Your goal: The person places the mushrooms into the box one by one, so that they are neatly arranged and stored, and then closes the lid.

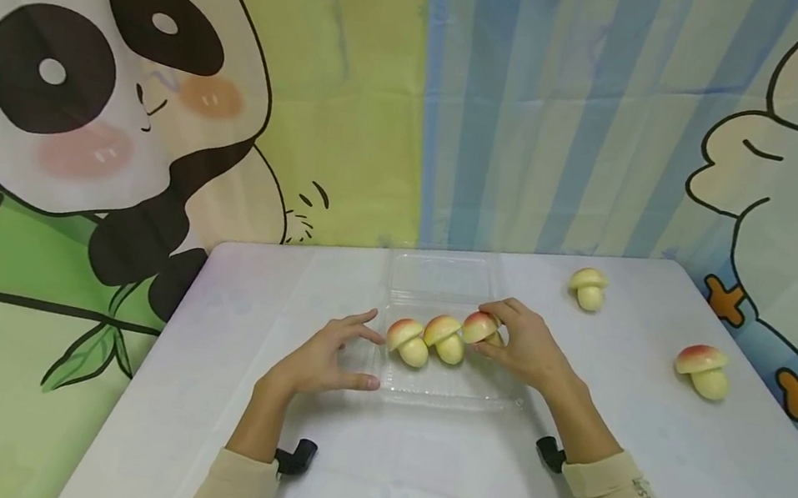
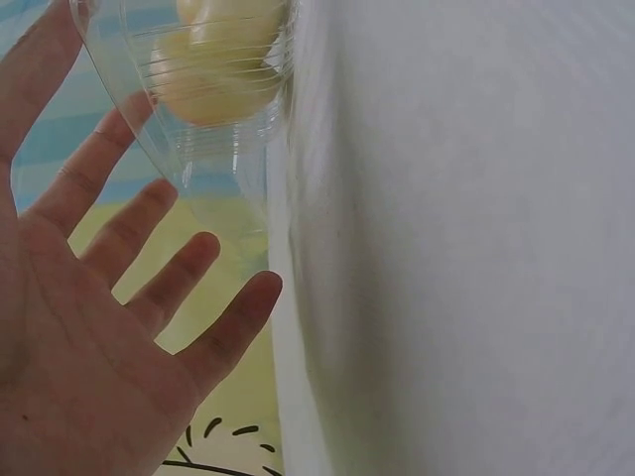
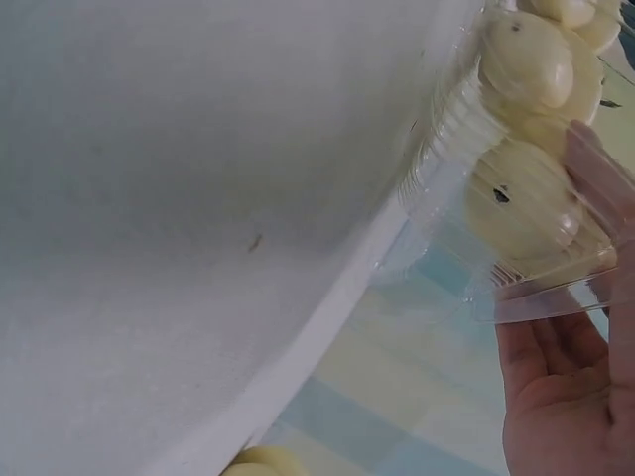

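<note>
Three toy mushrooms with red-and-yellow caps lie in a row in a clear plastic box [image 1: 456, 387]: a left mushroom [image 1: 408, 341], a middle mushroom [image 1: 444, 338] and a right mushroom [image 1: 481, 327]. My right hand [image 1: 526, 346] grips the right mushroom at the box's right end; in the right wrist view its thumb and fingers lie around that mushroom [image 3: 521, 203]. At the left side of the box is my left hand [image 1: 327, 357], its fingers spread and its fingertips by the wall. The left wrist view shows these fingers [image 2: 189, 278] extended, holding nothing.
Toward the back stands the box's raised clear lid [image 1: 440, 278]. A pale yellow mushroom [image 1: 588, 288] lies at the back right of the white table [image 1: 368, 481]. Farther right is another red-capped mushroom [image 1: 703, 371]. A printed cartoon curtain [image 1: 359, 92] hangs behind the table.
</note>
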Demonstrator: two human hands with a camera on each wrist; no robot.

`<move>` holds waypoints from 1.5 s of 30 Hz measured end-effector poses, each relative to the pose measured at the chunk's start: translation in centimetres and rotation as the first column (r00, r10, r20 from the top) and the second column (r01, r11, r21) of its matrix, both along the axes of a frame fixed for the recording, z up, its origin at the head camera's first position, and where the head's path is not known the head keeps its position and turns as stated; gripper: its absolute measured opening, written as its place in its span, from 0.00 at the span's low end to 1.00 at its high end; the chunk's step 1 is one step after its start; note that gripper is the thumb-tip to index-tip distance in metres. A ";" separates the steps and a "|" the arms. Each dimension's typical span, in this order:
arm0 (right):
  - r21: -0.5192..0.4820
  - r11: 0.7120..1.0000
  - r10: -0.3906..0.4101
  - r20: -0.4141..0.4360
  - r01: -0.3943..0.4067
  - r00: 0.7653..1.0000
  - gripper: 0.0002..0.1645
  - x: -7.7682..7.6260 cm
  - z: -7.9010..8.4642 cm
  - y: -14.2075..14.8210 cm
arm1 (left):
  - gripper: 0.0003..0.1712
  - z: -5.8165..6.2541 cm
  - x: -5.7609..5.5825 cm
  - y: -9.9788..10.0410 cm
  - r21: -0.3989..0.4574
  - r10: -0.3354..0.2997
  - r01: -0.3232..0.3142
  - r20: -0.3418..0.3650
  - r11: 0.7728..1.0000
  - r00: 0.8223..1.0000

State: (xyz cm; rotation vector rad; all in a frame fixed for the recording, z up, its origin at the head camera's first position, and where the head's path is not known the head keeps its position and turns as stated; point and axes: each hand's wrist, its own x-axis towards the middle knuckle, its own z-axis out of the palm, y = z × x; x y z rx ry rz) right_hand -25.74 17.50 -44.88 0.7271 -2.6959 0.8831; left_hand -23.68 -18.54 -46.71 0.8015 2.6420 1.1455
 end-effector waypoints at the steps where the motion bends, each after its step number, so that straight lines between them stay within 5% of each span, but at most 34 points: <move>1: 0.003 1.000 -0.004 0.002 0.004 1.000 0.35 0.0 0.0 -0.1 | 0.38 0.0 0.1 0.0 -0.001 0.002 -0.002 0.001 1.000 1.000; 23: 0.081 0.997 -0.012 0.028 0.010 1.000 0.38 0.1 -0.3 -0.4 | 0.38 0.1 0.5 0.0 0.012 0.006 -0.006 0.010 1.000 1.000; 34: 0.062 0.998 0.021 0.084 -0.026 0.996 0.40 0.2 0.5 0.0 | 0.38 -0.1 0.3 -0.1 0.018 -0.001 0.001 -0.001 1.000 1.000; 45: 0.005 1.000 0.012 0.027 -0.012 1.000 0.38 0.2 0.5 1.3 | 0.38 0.0 0.2 0.0 0.013 0.000 0.000 -0.004 1.000 1.000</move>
